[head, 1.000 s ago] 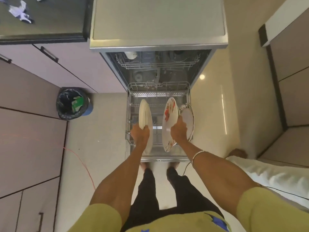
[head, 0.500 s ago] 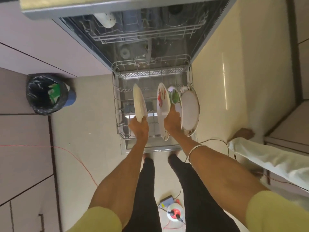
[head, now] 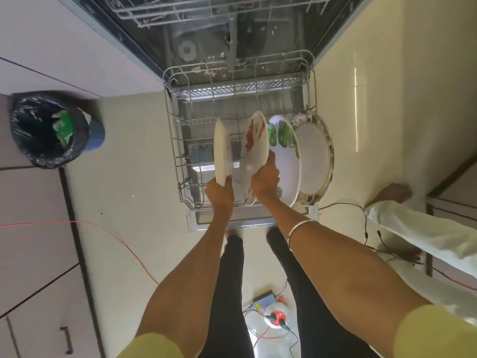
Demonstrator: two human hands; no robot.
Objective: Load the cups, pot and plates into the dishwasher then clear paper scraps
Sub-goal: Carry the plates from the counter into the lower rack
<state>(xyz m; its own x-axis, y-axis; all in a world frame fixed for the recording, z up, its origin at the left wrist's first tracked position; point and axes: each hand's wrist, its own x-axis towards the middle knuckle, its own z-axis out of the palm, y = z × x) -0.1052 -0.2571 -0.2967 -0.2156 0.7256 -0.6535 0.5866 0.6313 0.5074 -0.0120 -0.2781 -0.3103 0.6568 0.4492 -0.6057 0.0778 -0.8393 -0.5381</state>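
Four plates [head: 287, 156], two hands [head: 219, 195], one bin [head: 49, 130].

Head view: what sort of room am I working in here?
Most likely a home kitchen: an open dishwasher with its lower rack pulled out, plates standing in it, and a lined bin beside cabinets.

Four plates [head: 287, 161] side by side in rack [head: 178, 140]; bin [head: 49, 130] left.

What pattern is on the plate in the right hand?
White with a red floral print, held on edge by the right hand; the head view shows it.
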